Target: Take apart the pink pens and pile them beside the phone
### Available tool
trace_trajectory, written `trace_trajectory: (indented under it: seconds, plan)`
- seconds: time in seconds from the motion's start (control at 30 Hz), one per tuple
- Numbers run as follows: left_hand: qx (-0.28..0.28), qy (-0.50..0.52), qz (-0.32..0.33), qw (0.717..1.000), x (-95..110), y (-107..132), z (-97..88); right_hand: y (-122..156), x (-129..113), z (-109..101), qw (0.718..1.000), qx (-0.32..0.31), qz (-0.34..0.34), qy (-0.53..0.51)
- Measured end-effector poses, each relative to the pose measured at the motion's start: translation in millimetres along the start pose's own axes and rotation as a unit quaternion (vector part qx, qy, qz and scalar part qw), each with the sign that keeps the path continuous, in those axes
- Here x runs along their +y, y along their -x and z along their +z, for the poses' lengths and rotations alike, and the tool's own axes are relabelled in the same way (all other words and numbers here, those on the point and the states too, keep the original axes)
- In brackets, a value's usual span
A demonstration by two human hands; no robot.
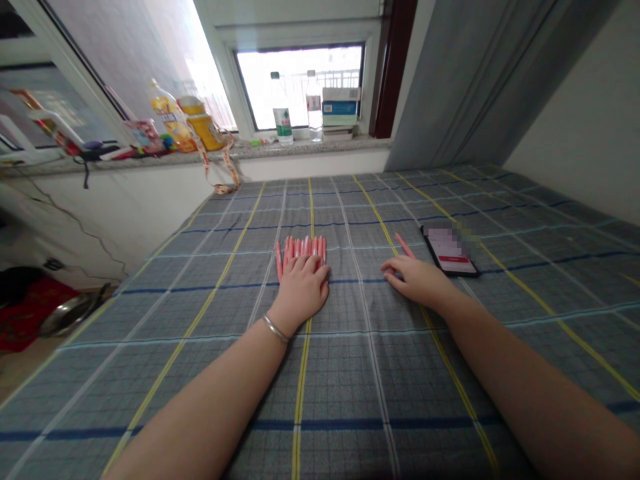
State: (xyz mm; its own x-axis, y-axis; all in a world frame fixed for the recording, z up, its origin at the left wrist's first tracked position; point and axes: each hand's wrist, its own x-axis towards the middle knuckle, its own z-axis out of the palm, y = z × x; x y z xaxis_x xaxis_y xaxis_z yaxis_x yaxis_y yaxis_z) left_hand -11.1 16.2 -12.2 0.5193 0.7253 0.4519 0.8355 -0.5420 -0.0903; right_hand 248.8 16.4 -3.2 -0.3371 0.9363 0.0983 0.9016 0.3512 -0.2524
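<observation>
Several slim pink sticks that look like pens (305,245) lie side by side in a row on the checked bedspread. My left hand (303,285), with a silver bangle at its wrist, rests palm down over their near ends, fingers spread and flat. One more pink pen (404,245) lies apart to the right, its near end hidden behind my right hand (416,277). That hand rests on its side on the cloth, thumb and forefinger apart with nothing visible between them. Just beyond it lies a phone (449,251) with its screen lit.
The grey checked bedspread (345,373) reaches to the window wall. On the stone sill (255,152) stand two clear bottles, stacked boxes (341,107), a yellow bottle (204,127) with a strap hanging down, and small clutter. A grey curtain (465,87) hangs at right.
</observation>
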Motion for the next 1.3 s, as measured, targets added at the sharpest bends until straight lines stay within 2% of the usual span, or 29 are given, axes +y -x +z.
trace_trajectory:
  seconds: [0.2,0.37,0.57,0.7,0.83,1.0,1.17,1.3]
  plan:
    - [0.005,-0.005,0.01,1.0,1.0,1.1,3.4,0.0,-0.6,-0.3,1.0,0.0,0.001,-0.006]
    - [-0.006,-0.03,0.038,0.999,4.3,-1.3,-3.4,-0.7,-0.6,0.0,1.0,0.002,0.006,-0.012]
    - [-0.021,-0.038,0.017,0.999,7.4,-2.6,-8.4,-0.7,-0.1,0.3,1.0,0.002,0.007,-0.019]
    - [-0.003,-0.009,-0.003,1.0,7.9,-2.6,-8.4,-0.5,0.0,0.5,1.0,0.003,0.005,-0.017]
    - [0.029,0.019,-0.04,0.999,7.6,-2.0,-16.6,-0.2,-0.2,0.6,1.0,0.008,0.006,-0.012]
    - [0.061,0.077,-0.008,0.995,9.9,-0.1,-26.2,-1.1,1.0,2.9,1.0,0.013,0.015,-0.018]
    - [0.016,0.177,0.053,0.983,16.2,1.3,-19.8,-1.2,2.5,8.8,0.998,0.03,0.017,-0.058]
    - [-0.01,0.249,0.054,0.967,19.1,2.2,-16.6,0.5,0.3,12.4,0.996,0.035,-0.059,-0.06]
